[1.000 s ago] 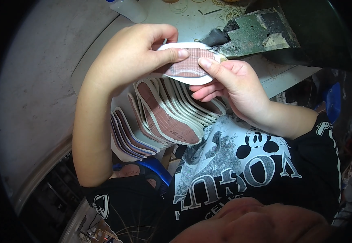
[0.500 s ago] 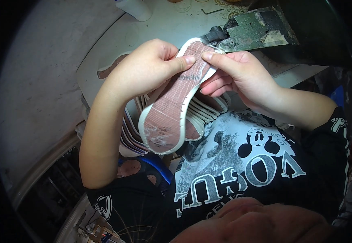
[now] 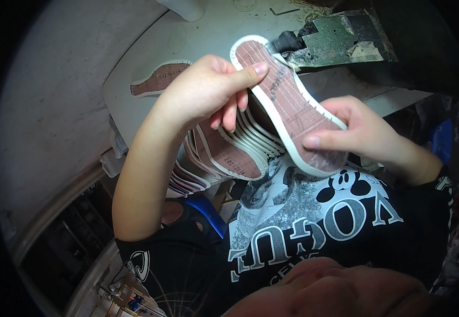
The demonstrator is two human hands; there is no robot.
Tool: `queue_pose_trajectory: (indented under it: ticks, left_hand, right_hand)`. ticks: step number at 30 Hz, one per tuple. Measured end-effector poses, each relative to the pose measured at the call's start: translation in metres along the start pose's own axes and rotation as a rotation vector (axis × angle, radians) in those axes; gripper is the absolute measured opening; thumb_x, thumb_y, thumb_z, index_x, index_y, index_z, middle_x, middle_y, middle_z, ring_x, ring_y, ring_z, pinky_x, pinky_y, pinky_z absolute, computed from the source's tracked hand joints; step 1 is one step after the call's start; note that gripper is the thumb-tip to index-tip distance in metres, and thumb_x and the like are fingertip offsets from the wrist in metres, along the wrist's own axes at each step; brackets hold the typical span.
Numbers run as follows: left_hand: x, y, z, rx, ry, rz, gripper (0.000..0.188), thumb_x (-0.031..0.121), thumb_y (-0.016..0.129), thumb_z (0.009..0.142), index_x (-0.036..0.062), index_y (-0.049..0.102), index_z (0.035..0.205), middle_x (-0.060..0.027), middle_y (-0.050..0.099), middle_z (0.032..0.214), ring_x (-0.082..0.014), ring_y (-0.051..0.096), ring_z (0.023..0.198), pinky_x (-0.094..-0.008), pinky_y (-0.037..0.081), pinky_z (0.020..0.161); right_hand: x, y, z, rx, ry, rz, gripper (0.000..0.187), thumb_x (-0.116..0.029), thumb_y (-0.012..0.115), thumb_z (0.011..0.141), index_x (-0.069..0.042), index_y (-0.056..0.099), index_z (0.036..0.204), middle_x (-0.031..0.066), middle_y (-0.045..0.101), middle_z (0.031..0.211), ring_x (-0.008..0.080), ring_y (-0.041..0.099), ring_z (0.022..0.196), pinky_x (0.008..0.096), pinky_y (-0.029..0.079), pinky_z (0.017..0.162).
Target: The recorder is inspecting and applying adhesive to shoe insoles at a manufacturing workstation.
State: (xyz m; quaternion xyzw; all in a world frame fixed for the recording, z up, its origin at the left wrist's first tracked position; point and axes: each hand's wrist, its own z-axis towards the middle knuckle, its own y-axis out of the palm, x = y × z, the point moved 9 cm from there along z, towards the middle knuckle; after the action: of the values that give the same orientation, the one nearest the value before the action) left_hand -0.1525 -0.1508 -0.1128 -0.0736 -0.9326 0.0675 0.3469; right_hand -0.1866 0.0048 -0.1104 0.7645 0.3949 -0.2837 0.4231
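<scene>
A shoe insole (image 3: 283, 98) with a pinkish-brown, lined face and a white, notched edge strip slants from far left to near right. My left hand (image 3: 213, 87) grips its far part, the thumb pressed on the face and some fingers curled below the edge. At the wide near end, my right hand (image 3: 364, 132) pinches it, thumb on top and the other fingers mostly hidden. The insole's far tip lies beside a dark machine head (image 3: 287, 43); I cannot tell whether they touch. Below my left hand, several white-edged insoles (image 3: 234, 154) lean in a row.
Another insole (image 3: 161, 78) lies on the white table (image 3: 139, 55) at the left. A green, worn metal plate (image 3: 340, 39) sits right of the machine head. At the far edge are a white cup (image 3: 188, 9) and a hex key (image 3: 284, 11). Something blue (image 3: 206, 212) is below the table.
The insole has swung so its wide end points near right instead of near left. My right hand has shifted from the narrow part to that wide end, while my left thumb stays near the far part.
</scene>
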Motion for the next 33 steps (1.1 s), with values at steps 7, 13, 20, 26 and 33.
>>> queue_pose_trajectory:
  ticks: [7,13,20,26,33]
  left_hand:
    - [0.005,-0.017,0.012,0.086,0.113,0.054,0.056,0.05,0.059,0.088,0.0074,0.054,0.052,0.0012,0.041,0.035,-0.0053,0.034,0.026,-0.0192,0.025,0.029]
    - [0.007,-0.052,0.016,0.348,0.168,-0.025,0.051,0.052,0.062,0.085,0.0084,0.054,0.059,0.0053,0.035,0.04,-0.0046,0.025,0.033,-0.0225,0.016,0.035]
    - [-0.017,-0.029,-0.021,0.391,0.476,-0.538,0.03,0.033,0.055,0.093,0.0054,0.058,0.081,0.0,0.056,0.056,-0.0034,0.046,0.04,-0.0171,0.032,0.035]
    - [-0.022,0.027,-0.052,0.458,0.656,-0.734,0.02,0.018,0.052,0.096,-0.0005,0.053,0.103,-0.0039,0.062,0.073,-0.0035,0.05,0.046,-0.0167,0.036,0.039]
    - [-0.014,0.034,-0.072,0.691,0.777,-0.359,0.022,0.015,0.052,0.095,-0.0037,0.051,0.108,-0.004,0.06,0.079,-0.0027,0.049,0.055,-0.0165,0.037,0.046]
  right_hand:
    - [0.017,-0.035,-0.006,0.246,-0.109,-0.011,0.028,-0.022,0.064,0.089,0.005,0.066,0.096,0.0083,0.068,0.082,0.0086,0.063,0.069,0.0219,0.051,0.064]
    - [0.009,-0.018,0.029,0.154,-0.215,0.238,0.03,-0.024,0.063,0.09,0.006,0.066,0.095,0.0082,0.068,0.082,0.0085,0.063,0.07,0.0208,0.05,0.065]
    - [0.003,0.027,0.03,0.011,-0.297,0.116,0.028,-0.023,0.065,0.089,0.003,0.065,0.101,0.0031,0.068,0.085,0.0059,0.06,0.072,0.0198,0.048,0.067]
    - [-0.048,0.015,0.0,0.326,-0.609,-0.561,0.017,-0.015,0.07,0.082,0.001,0.065,0.087,0.0092,0.067,0.075,0.0132,0.064,0.065,0.0248,0.05,0.061]
    - [-0.077,0.04,0.003,0.17,-0.845,-1.196,0.016,-0.014,0.061,0.083,0.0,0.062,0.075,0.0173,0.062,0.072,0.034,0.061,0.069,0.0396,0.049,0.063]
